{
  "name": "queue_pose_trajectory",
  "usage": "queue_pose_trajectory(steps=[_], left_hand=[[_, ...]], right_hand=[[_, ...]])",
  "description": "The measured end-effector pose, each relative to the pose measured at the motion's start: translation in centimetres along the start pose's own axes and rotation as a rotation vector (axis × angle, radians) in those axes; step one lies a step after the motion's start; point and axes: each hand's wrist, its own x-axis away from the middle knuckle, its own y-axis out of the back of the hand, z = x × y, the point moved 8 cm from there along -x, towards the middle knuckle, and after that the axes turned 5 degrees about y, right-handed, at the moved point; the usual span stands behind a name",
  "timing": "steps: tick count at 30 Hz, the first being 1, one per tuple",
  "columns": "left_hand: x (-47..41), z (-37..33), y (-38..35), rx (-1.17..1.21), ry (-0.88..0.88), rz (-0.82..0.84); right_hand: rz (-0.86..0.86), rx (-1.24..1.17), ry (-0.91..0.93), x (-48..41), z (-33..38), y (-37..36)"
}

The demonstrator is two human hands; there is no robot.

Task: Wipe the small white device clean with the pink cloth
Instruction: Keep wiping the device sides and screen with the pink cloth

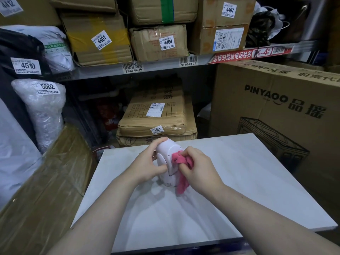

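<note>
The small white device (pixel 168 161) stands upright near the far middle of the white table (pixel 239 190). My left hand (pixel 147 162) grips its left side, with fingers over the top and the thumb on the front. My right hand (pixel 198 170) holds the bunched pink cloth (pixel 181 160) and presses it against the device's right side. A tail of the cloth hangs down past the device's base. The device's right flank is hidden behind cloth and hand.
Shelves (pixel 156 68) packed with labelled cardboard boxes (pixel 160 43) rise behind the table. A large printed carton (pixel 276 111) stands at the right. A tilted, tape-wrapped box (pixel 46 181) and a bubble-wrapped parcel (pixel 42 111) crowd the left side. Stacked flat boxes (pixel 156 116) sit just beyond the table's far edge.
</note>
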Motion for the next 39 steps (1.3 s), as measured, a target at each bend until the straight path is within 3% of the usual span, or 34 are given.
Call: queue_pose_trajectory(steps=[6, 11, 24, 39], left_hand=[[0.1, 0.0, 0.1, -0.029, 0.012, -0.011], [0.2, -0.2, 0.0, -0.042, 0.011, -0.015], [0.0, 0.2, 0.1, -0.011, -0.003, 0.002], [-0.1, -0.1, 0.1, -0.022, -0.006, -0.026]], right_hand=[[-0.096, -0.040, -0.125, -0.4, -2.3, 1.4], [-0.074, -0.070, -0.185, -0.2, -2.8, 1.0], [0.146, 0.042, 0.058, 0.6, 1.0, -2.1], [-0.025, -0.011, -0.105, -0.3, -2.3, 0.8]])
